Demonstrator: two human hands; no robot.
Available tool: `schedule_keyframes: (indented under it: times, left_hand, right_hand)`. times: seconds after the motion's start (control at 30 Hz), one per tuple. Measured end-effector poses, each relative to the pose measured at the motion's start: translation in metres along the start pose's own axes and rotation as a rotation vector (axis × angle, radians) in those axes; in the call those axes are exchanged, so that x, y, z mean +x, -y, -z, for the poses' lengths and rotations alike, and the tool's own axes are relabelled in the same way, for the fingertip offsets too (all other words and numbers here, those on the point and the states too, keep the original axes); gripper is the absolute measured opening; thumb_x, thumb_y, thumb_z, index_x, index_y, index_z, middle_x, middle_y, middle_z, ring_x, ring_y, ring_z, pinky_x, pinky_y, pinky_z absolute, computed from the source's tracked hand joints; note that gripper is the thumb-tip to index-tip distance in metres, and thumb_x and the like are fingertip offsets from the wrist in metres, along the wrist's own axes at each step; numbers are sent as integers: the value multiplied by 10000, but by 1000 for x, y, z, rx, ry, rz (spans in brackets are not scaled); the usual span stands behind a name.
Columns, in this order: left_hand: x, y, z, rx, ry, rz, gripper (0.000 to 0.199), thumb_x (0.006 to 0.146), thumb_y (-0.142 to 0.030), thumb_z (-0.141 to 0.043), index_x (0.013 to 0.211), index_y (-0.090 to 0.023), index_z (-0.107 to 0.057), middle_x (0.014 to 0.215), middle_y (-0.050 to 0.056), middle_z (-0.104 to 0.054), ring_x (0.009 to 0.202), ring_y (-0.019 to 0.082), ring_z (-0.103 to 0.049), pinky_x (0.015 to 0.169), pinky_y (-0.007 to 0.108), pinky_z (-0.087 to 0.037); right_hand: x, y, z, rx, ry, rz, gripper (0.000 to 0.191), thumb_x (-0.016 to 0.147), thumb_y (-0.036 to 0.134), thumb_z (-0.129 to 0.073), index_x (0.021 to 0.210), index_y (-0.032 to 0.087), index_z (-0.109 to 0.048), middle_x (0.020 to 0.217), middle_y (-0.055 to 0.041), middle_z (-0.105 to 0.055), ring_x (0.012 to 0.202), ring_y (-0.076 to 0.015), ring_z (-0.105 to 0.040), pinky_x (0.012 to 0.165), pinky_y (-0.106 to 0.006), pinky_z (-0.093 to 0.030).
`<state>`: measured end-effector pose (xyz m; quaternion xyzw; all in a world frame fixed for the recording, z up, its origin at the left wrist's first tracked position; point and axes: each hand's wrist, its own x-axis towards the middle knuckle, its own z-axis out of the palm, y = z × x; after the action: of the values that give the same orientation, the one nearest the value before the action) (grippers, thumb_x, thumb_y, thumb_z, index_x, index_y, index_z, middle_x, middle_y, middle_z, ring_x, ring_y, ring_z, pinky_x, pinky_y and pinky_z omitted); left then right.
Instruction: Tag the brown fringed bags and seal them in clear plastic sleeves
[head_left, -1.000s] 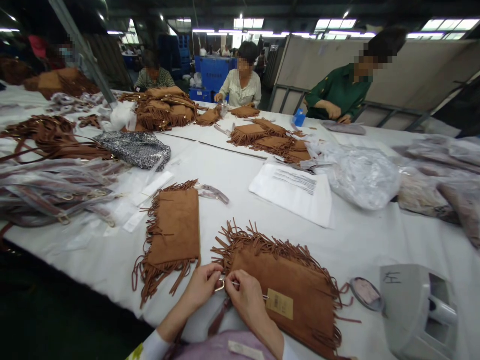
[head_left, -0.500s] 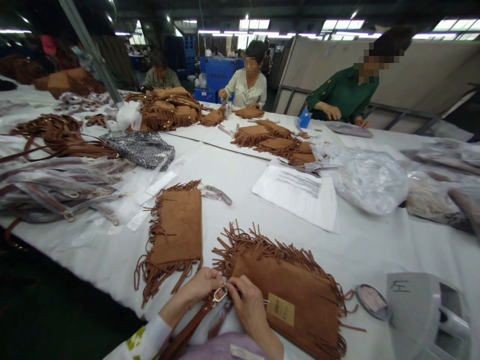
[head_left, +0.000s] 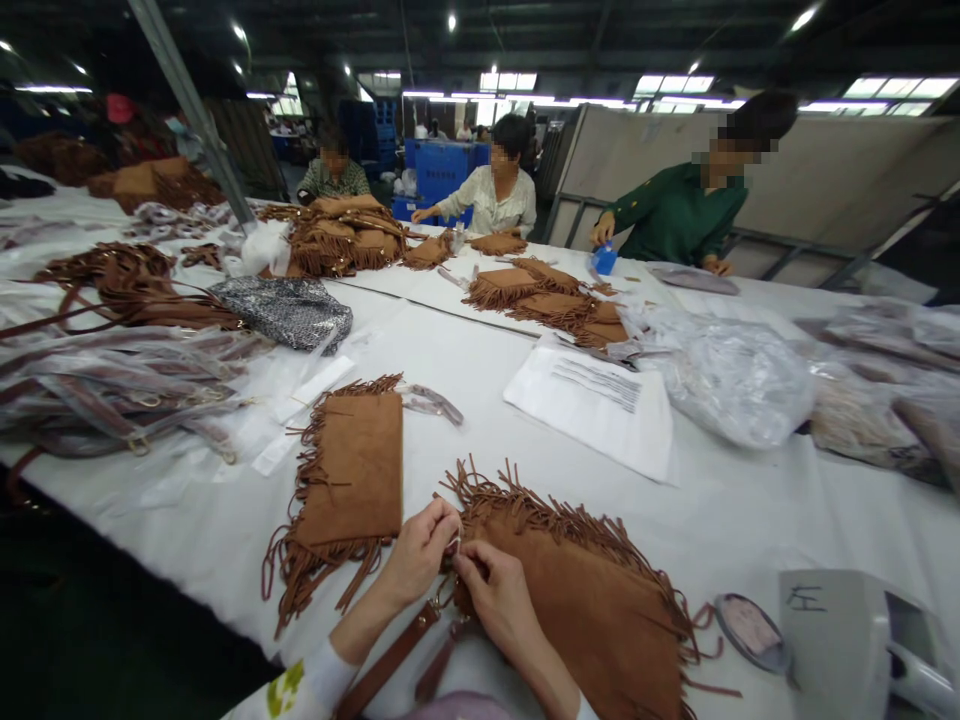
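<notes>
A brown fringed suede bag (head_left: 577, 600) lies flat at the front of the table. At its left corner my left hand (head_left: 424, 548) and my right hand (head_left: 496, 590) meet, fingertips pinched on what looks like a thin white cord (head_left: 456, 540); the fingers partly hide it. Below them hang a brown strap (head_left: 394, 655) with a metal clasp (head_left: 437, 603) and a wrapped brown tassel-like piece (head_left: 435, 668). Left of my hands rests a second fringed bag (head_left: 356, 465), with a small plastic-wrapped strap (head_left: 435, 402) by its top corner.
Wrapped straps (head_left: 120, 395) and loose brown straps (head_left: 135, 285) cover the left side. A printed white sheet (head_left: 592, 405), a clear plastic bag (head_left: 739, 375) and a grey device (head_left: 847, 640) are to the right. Co-workers sit across, near piled fringed bags (head_left: 540, 290).
My hands have risen slightly, off the strap's clasp and onto the thin cord. The tan tag on the front bag is out of sight. Across the table, a person's hand now grasps the blue object.
</notes>
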<state>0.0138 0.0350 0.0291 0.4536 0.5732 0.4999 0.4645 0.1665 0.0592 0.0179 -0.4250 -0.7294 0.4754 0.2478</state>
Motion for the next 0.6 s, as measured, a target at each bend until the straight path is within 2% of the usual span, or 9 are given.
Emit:
schedule_keyframes:
  times: [0.13, 0.27, 0.4, 0.5, 0.6]
  left_hand:
    - [4, 16, -7, -212, -74, 173, 397, 803, -586, -528, 747, -195, -483, 643, -36, -518, 583, 116, -499, 581, 243, -404]
    - [2, 30, -13, -248, -83, 220, 441, 758, -625, -556, 735, -192, -472, 651, -36, -520, 576, 114, -517, 556, 236, -410]
    - [1, 35, -17, -256, -71, 203, 453, 756, -634, -568, 730, -193, -468, 612, -59, -472, 555, 96, -468, 533, 213, -378]
    - [5, 38, -20, -241, -38, 178, 485, 733, -666, -579, 708, -195, -465, 604, -65, -449, 538, 85, -433, 511, 201, -349]
    - [9, 42, -22, -244, -18, 222, 572, 637, -754, -597, 682, -199, -466, 584, -67, -445, 499, 76, -409, 474, 198, -321]
  right_hand:
    - [0, -10, -3, 162, 2, -127, 359, 859, 470, -513, 717, 167, -644, 575, 8, -578, 515, -127, -505, 507, -228, -385]
    - [-1, -19, -6, 229, 16, -179, 378, 829, 517, -542, 724, 167, -637, 597, 4, -576, 497, -121, -490, 483, -223, -372]
    - [-1, -26, -10, 231, -7, -133, 392, 825, 544, -533, 799, 170, -649, 658, -17, -613, 539, -129, -510, 509, -223, -398]
    - [0, -39, -16, 141, -11, -53, 410, 811, 557, -533, 697, 174, -627, 613, -12, -582, 561, -132, -505, 533, -222, -395]
    - [3, -57, -24, 56, -71, -40, 420, 798, 570, -526, 640, 187, -595, 555, -3, -547, 520, -128, -477, 490, -219, -364]
